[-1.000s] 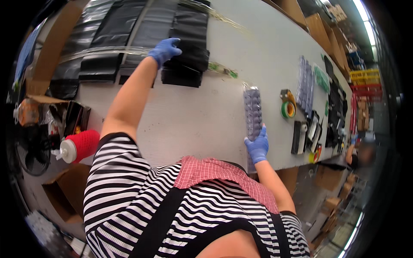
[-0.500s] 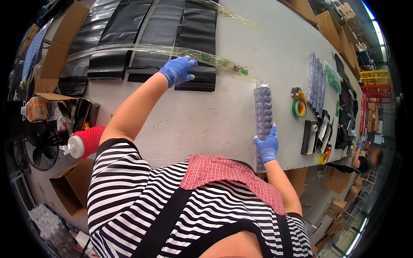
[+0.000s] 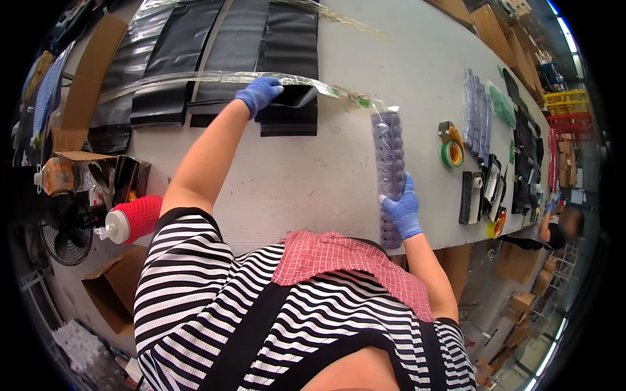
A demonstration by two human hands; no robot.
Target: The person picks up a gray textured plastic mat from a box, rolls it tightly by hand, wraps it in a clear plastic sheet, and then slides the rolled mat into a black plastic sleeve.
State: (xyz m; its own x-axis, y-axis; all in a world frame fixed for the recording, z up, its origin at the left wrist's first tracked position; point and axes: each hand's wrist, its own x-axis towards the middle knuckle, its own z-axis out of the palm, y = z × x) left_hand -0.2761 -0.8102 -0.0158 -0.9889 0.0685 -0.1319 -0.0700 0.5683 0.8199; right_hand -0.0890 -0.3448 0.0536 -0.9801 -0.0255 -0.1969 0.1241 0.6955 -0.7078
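Observation:
Both my hands wear blue gloves. My left hand [image 3: 261, 94] is closed on the near end of a black plastic bag [image 3: 290, 124], whose upper layer is raised into a dark fold beside the fingers. Clear plastic strip [image 3: 228, 77] runs across the row of black bags just beyond this hand. On the right, my right hand [image 3: 402, 208] grips a long purple-grey knobbly roll [image 3: 389, 153] wrapped in clear film. This roll stands lengthwise away from me, its near end close to the table edge. My right fingers lie along its side; some are hidden.
A tape dispenser [image 3: 450, 146] lies right of the roll, with several wrapped grey rolls [image 3: 476, 114] beyond it. Black holders [image 3: 471, 199] sit near the right edge. At left are a red-sleeved bottle [image 3: 140, 218], a fan [image 3: 65, 228] and cardboard boxes. Another person [image 3: 554, 228] is far right.
My left hand has gone from hovering open to holding the bag's edge, lifting its layer. The knobbly roll has shifted slightly left and nearer, with my right hand still on it.

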